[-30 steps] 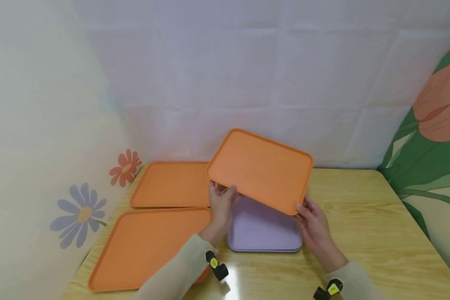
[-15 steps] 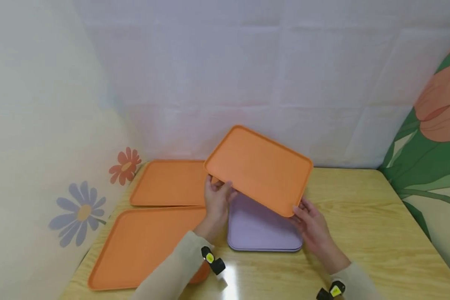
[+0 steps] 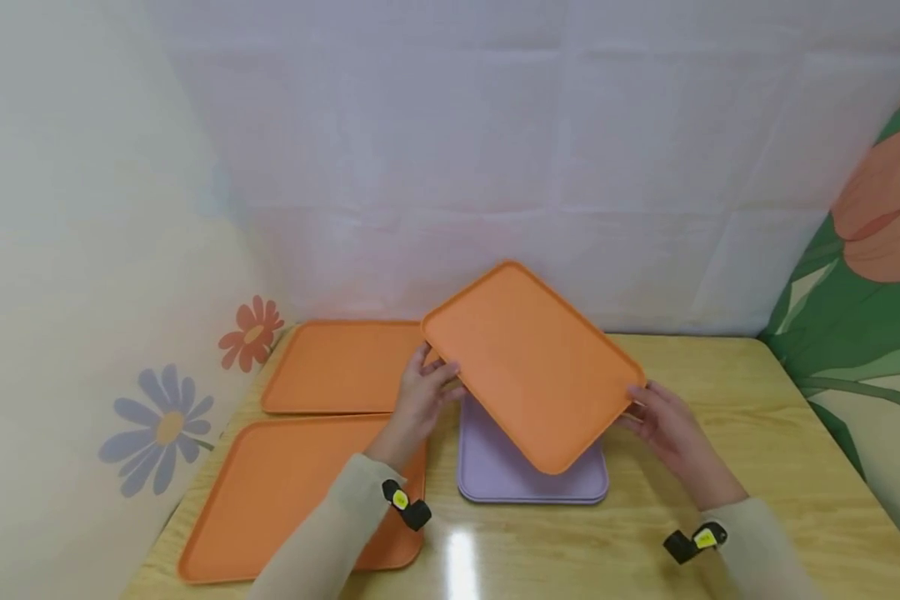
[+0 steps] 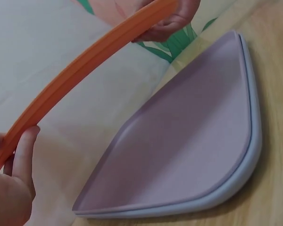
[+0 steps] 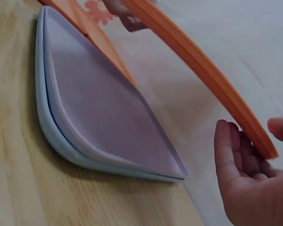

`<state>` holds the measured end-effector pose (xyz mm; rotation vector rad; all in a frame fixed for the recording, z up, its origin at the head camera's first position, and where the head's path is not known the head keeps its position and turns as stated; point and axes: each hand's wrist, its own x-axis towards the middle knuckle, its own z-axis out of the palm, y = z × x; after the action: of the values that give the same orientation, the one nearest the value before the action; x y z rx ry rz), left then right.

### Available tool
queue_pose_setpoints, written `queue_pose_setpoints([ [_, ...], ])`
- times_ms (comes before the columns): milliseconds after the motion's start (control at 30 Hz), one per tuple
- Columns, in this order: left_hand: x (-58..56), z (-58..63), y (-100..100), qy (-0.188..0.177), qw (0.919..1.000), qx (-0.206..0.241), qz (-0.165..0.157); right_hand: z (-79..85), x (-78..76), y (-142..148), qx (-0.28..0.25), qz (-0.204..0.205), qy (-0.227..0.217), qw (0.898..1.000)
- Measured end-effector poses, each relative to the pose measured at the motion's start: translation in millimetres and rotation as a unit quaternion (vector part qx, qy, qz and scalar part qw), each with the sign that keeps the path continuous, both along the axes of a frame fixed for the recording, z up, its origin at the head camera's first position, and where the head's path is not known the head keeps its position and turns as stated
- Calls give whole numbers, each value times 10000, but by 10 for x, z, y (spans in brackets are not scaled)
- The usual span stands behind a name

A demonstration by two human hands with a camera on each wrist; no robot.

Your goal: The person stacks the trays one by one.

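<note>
An orange tray (image 3: 532, 367) is held up in both hands, turned cornerwise and tilted. My left hand (image 3: 418, 400) grips its left edge, thumb on top and fingers beneath. At the right corner my right hand (image 3: 667, 429) holds the rim, thumb above; in the right wrist view its fingers (image 5: 226, 155) lie under the edge. Below the raised tray a purple tray (image 3: 495, 467) lies on the table, partly hidden by it. Under the purple tray the left wrist view shows a light blue tray (image 4: 226, 197), stacked rim to rim.
Two more orange trays lie flat on the wooden table (image 3: 765, 467) at the left: a far tray (image 3: 345, 367) and a near tray (image 3: 292, 500), the latter partly covered by my left sleeve. A white cloth (image 3: 450, 150) hangs behind the table. Flower-printed panels flank both sides.
The held orange tray has turned clockwise, its near corner swinging down over the purple tray. My right hand has moved right and slightly up, and my left forearm has shifted left.
</note>
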<state>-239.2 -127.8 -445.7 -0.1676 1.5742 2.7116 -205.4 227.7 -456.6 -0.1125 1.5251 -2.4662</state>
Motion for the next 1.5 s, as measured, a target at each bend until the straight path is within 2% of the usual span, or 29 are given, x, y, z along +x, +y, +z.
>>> queue_pose_setpoints([
  [133,-28,-14,-68,52,9995,-118,-297,28,-59,102,406,278,54,9988],
  [367,-47,-23,-159,78,9971,-192,-730,95,-123,192,1048,853,358,9902],
  [567,-56,-42,-238,86,9920,-304,-1218,136,-140,184,1600,1050,226,9813],
  [733,-57,-70,-302,-129,9862,-402,-1598,119,-133,128,2053,1167,121,9716],
  [900,-71,-76,-352,-239,9795,-785,-1842,66,-151,66,2114,1378,-60,9676],
  [1100,-118,-11,-381,-443,9725,-1472,-1748,-17,-145,46,1922,1811,-270,9641],
  [1233,-167,26,-380,-569,9689,-1621,-1783,-70,-115,36,1679,2022,-277,9644],
  [1500,-270,51,-349,-629,9593,-1930,-1963,-109,-77,19,1499,2067,-429,9659],
])
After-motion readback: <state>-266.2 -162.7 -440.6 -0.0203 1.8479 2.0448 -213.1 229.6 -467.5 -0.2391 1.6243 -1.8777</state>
